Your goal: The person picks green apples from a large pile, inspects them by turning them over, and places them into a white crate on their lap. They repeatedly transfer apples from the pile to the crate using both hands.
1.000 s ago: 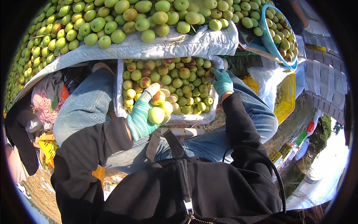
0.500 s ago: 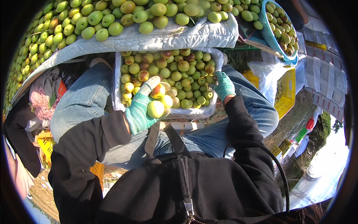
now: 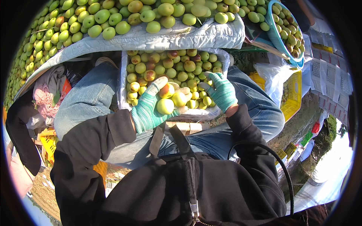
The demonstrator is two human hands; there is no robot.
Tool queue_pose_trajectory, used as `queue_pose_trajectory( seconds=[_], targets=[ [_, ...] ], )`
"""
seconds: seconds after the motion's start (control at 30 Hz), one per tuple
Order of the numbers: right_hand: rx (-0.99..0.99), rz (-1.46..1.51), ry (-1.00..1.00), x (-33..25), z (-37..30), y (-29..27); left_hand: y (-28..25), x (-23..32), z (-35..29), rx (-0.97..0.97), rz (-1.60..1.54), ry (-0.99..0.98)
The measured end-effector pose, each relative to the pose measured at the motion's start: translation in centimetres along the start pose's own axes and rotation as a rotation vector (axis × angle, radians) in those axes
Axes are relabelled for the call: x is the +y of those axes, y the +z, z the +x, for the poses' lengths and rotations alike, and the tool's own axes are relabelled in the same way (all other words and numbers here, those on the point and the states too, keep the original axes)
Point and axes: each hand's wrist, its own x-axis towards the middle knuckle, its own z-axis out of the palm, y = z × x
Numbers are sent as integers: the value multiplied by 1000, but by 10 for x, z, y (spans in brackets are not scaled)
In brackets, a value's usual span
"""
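Note:
My left hand (image 3: 148, 110), in a teal glove with pale fingertips, is turned palm up and curled around three jujubes (image 3: 165, 106), yellow-green with one blushed red. It is above the near left part of a shallow crate (image 3: 122, 81) lined with clear plastic. Many smaller green and reddish-brown jujubes (image 3: 183, 76) fill this crate between my knees. My right hand (image 3: 222, 91), gloved alike, hovers over the crate's near right part. Its fingers and thumb are apart, and I see nothing between them.
A large heap of green jujubes (image 3: 102, 16) lies on a pale quilted cloth (image 3: 184, 37) beyond the crate. At the far right stands a blue basket (image 3: 270, 27) of jujubes, above a yellow crate (image 3: 292, 103). A black cable (image 3: 281, 164) loops by my right arm.
My right hand has come left and nearer, away from the crate's right rim, and its fingers have spread. My left hand still cradles the jujubes. The whole view has shifted slightly.

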Motion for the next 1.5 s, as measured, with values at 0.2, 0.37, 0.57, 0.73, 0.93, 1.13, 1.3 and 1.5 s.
queue_pose_trajectory(
  seconds=[0.2,0.37,0.57,0.73,0.93,1.13,1.3,1.5],
  targets=[
    [-165,426,-90,-78,-25,-9,-11,-3,4,107,170,55],
    [-209,800,97,-80,-22,2,-16,-7,-1,-40,270,-38],
    [-594,426,6,-74,-34,15,-33,-26,-7,433,888,-261],
    [-165,313,132,-56,-3,37,-46,-27,3,390,986,-38],
    [18,-203,28,-21,65,78,-41,-13,-4,345,446,6],
    [-118,-356,33,-22,77,66,-28,-10,2,361,223,174],
    [-321,480,-62,-58,8,23,-31,-14,1,376,240,199],
    [-430,492,173,-71,-38,41,-46,-31,-4,404,555,-141]
  ],
)
